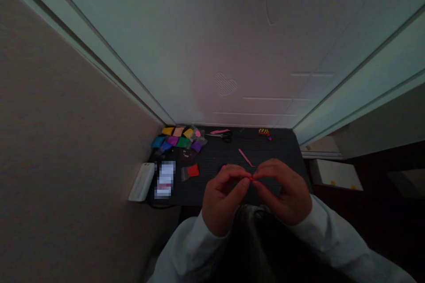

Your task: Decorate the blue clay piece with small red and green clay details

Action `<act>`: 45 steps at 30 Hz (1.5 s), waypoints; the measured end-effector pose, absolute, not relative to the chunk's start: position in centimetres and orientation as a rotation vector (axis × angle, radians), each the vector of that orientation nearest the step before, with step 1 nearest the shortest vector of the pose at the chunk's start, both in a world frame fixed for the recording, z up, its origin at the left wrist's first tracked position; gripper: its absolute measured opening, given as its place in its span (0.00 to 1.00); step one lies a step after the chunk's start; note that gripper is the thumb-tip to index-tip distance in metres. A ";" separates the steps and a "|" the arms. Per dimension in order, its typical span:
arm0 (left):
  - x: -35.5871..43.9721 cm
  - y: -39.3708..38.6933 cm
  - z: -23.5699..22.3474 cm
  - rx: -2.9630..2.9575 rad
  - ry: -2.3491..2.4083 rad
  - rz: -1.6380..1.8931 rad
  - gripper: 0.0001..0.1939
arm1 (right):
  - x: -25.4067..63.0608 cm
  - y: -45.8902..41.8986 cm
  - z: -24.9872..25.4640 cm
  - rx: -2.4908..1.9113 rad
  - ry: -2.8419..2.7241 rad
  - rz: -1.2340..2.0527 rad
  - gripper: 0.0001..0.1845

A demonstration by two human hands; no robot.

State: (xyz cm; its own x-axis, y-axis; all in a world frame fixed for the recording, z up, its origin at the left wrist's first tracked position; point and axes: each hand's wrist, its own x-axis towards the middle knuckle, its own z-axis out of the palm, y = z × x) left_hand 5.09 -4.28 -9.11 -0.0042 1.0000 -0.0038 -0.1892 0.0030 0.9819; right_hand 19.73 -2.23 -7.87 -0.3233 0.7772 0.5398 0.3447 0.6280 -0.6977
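1. Red piece [251, 178]: tiny, held up betw. the fingertips of both hands, above the front part of the dark table [279, 146]. Exact shape n/d: too small, partly covered by fingers.
2. L hand [226, 199]: thumb + forefinger tips pinched tog. on the L end of the piece; other fingers curled in behind.
3. R hand [285, 192]: thumb + forefinger tips clamped on the R end; gap betw. thumb and fingers further back. Tips of the two hands nearly meet at the piece.
4. Both arms in white sleeves [332, 225], coming in from the bottom edge.
5. Pink tweezers [245, 157]: lying at a slant just beyond the hands, bent tip twd R fingers.
6. Red packet [193, 170]: flat on table, L of L hand, apart from it; clear bag part on its L side.
7. Coloured packets [182, 142]: grouped at back L corner; yellow, peach, blue, purple, green etc., some overlapping.
8. Scissors [226, 136]: back of table, R of packets, dark handles to R. Pink tool [217, 132] lies next to them, by the wall side.
9. Yellow-dotted item [264, 132]: back R, w/ small purple bit [269, 139] close by.
10. Screen [165, 180]: pixelated, content unreadable, front L of table; white box [141, 182] just beside, at table's L edge.
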 end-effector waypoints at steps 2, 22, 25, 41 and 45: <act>5.1 -4.3 -9.0 1.074 1.080 1.295 0.04 | 19.7 -2.2 -7.8 -0.889 -1.921 0.581 0.10; 5.1 -4.3 -8.5 1.099 1.081 1.282 0.04 | 19.7 -2.3 -7.4 -0.893 -1.941 0.575 0.10; 5.1 -4.3 -8.5 1.098 1.089 1.265 0.04 | 19.7 -2.3 -7.4 -0.890 -1.936 0.571 0.10; 4.9 -4.1 -8.7 1.031 1.038 1.247 0.04 | 19.8 -2.4 -7.5 -0.899 -1.929 0.583 0.10; 4.9 -4.2 -8.8 1.024 1.049 1.253 0.03 | 19.8 -2.4 -7.6 -0.903 -1.936 0.576 0.10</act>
State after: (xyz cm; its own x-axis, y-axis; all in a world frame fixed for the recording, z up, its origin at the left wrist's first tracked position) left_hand 4.88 -4.16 -8.84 0.0310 0.9986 -0.0437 -0.2187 0.0494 0.9745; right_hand 19.85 -2.40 -7.58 -0.3327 0.7792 0.5311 0.3621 0.6256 -0.6910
